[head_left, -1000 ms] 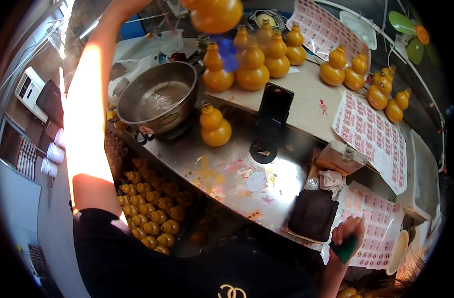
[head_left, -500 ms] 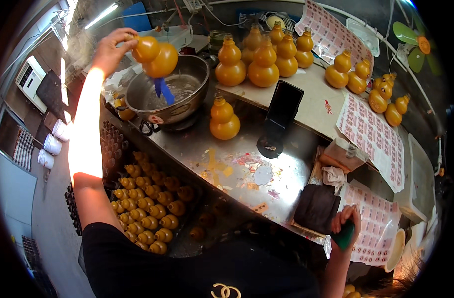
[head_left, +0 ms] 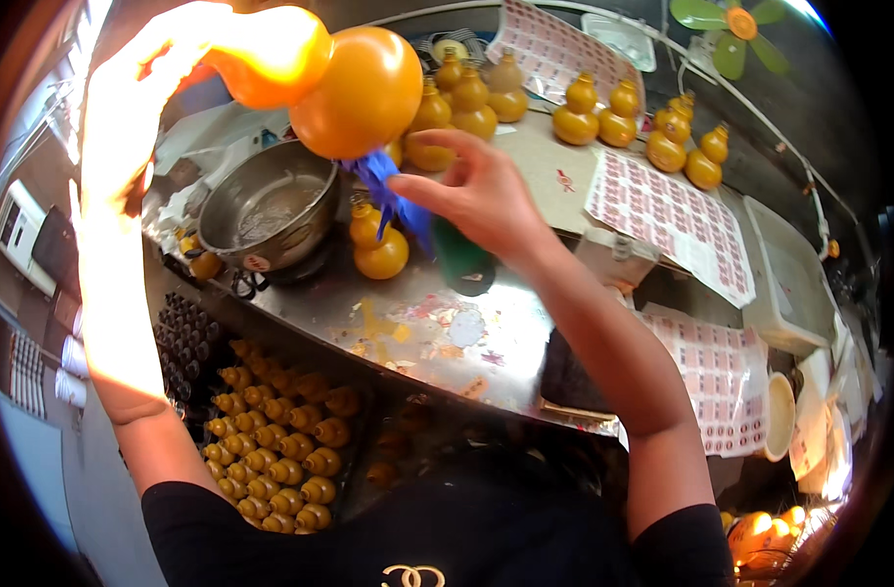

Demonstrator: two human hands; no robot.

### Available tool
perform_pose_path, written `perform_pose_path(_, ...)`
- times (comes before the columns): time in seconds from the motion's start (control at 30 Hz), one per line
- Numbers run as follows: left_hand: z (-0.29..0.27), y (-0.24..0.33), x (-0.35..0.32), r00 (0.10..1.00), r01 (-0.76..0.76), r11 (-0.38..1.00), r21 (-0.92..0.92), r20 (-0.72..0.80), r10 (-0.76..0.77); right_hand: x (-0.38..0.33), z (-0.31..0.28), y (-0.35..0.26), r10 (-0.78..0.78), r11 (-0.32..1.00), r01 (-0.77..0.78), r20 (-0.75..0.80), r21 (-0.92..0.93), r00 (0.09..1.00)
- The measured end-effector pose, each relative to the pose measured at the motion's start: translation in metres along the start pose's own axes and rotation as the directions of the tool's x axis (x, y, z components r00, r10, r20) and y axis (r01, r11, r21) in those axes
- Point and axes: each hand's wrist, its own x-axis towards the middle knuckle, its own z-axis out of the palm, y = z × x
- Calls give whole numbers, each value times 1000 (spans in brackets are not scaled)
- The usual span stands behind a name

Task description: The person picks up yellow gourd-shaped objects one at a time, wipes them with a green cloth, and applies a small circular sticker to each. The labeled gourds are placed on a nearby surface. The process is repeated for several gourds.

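Note:
My left hand grips an orange gourd-shaped bottle by its narrow end, holding it tilted, high and close. Strong light washes out much of that hand. Crumpled blue strips hang from the bottle's broad base. My right hand is at these strips, thumb and forefinger apart around them; whether they touch is unclear. A dark green object sits under the right palm, partly hidden by the hand. Below the raised bottle, another gourd bottle stands upright on the metal worktop.
A metal pot stands left on the worktop. Several gourd bottles line the back shelf. Printed sheets lie at right, near a pale plastic bin. Crated gourd bottles fill the lower left. A green fan hangs top right.
My left hand has brought the gourd bottle up and closer. My right hand has come from the lower right to the blue strips, carrying the green object. The view has shifted.

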Motion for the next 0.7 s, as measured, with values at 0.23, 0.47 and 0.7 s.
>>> perform_pose_path(0.23,17,26,-16,998,61,997,-49,2,-61,-36,-37,52,8,995,26,326,-97,945)
perform_pose_path(0.47,35,28,-41,967,8,902,431,225,-116,-11,-179,81,367,903,-237,357,-358,859)
perform_pose_path(0.7,66,-62,-63,951,275,959,-70,170,-260,115,-374,44,-46,711,-420,-634,-564,772)
